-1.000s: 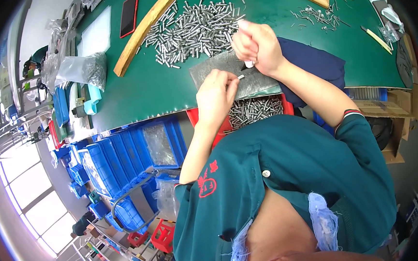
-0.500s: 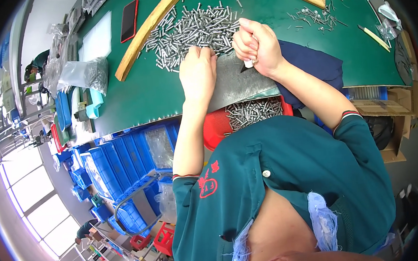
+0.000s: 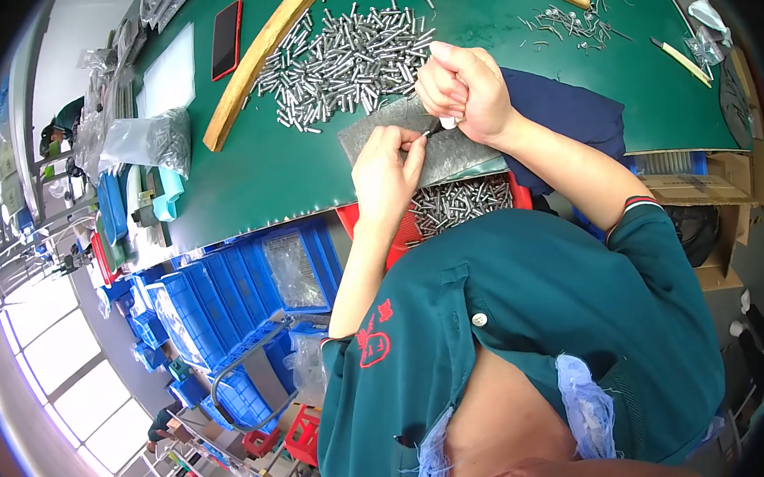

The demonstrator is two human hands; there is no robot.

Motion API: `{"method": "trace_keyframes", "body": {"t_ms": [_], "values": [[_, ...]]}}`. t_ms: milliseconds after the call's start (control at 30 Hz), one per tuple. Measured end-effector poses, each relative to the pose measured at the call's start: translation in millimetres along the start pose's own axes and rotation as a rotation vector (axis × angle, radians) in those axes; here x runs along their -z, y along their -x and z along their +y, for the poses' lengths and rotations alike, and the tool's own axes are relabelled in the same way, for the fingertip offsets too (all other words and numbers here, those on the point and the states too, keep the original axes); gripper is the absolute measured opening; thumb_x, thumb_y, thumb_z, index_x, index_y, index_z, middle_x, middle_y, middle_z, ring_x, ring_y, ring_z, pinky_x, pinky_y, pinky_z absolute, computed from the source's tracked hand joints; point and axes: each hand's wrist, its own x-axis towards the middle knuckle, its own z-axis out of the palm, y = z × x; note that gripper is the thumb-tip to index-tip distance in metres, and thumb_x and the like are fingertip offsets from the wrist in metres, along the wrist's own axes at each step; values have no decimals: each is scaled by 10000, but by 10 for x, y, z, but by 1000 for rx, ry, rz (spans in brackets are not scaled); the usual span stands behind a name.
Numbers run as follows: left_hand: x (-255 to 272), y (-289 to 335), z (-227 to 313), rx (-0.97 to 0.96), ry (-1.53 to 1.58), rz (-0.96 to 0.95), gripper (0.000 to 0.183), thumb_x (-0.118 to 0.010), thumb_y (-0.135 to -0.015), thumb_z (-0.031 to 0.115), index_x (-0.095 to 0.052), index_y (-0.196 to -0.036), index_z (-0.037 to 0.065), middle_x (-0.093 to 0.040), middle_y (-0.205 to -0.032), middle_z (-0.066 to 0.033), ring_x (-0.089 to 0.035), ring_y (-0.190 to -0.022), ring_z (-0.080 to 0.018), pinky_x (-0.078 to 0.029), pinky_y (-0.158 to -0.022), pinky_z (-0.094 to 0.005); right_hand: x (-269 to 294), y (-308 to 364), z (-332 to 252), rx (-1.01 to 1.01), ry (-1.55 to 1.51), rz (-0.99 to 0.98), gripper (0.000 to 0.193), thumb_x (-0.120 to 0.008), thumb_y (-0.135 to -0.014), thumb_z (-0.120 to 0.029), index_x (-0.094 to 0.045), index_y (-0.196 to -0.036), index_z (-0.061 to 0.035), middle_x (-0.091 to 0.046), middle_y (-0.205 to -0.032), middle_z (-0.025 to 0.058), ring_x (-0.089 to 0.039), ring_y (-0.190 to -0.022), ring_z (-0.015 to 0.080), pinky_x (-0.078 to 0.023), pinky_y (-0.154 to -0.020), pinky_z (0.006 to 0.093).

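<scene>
At the near edge of a green table [image 3: 263, 186], over a grey mat [image 3: 466, 155], a person's left hand [image 3: 383, 175] pinches a small metal pin [image 3: 426, 133] between thumb and fingers. Just beside it, the right hand [image 3: 468, 95] is curled in a fist around a white tool [image 3: 449, 123], mostly hidden. Beyond the hands lies a loose pile of metal pins [image 3: 343, 64]; below the table edge, a red bin [image 3: 521, 193] holds more. Navy cloth [image 3: 573, 114] lies under the right forearm [image 3: 572, 165].
</scene>
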Motion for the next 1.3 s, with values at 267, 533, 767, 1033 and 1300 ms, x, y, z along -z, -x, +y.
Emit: {"method": "trace_keyframes", "body": {"t_ms": [267,533,767,1033,1300], "values": [[-12,7,-11,5,23,21,115,-657,-711,110,-551,-708,66,-534,-660,-43,-549,-593,-193,-438,-547,-304,-42,50,31,6,15,-25,447,-389,-910,-202,-331,-484,-82,-329,-455,-22,-285,-410,63,-243,-389,221],[14,-19,10,-25,-52,17,116,-650,-715,114,-546,-713,62,-530,-663,-47,-544,-587,-203,-439,-547,-311,-129,68,80,102,371,-152,457,-360,-912,-174,-334,-468,-64,-353,-430,15,-301,-409,90,-252,-425,240],[-36,44,2,-13,-10,45,124,-653,-732,125,-547,-736,61,-524,-677,-54,-539,-586,-191,-434,-555,-299,2,-16,30,-24,58,-12,441,-391,-901,-253,-307,-491,-115,-316,-444,-26,-261,-377,61,-232,-366,220],[-5,41,31,12,-14,18,105,-645,-745,127,-562,-765,64,-520,-684,-52,-530,-577,-181,-427,-551,-296,-29,-14,-25,-29,-12,40,440,-409,-892,-243,-292,-488,-115,-305,-435,-26,-255,-380,63,-224,-372,218],[6,14,13,54,24,-13,107,-643,-747,139,-564,-753,67,-525,-685,-50,-536,-592,-181,-431,-559,-294,-18,-12,-14,-16,-28,36,448,-400,-897,-250,-286,-486,-113,-296,-434,-27,-258,-383,66,-224,-375,222]]}}
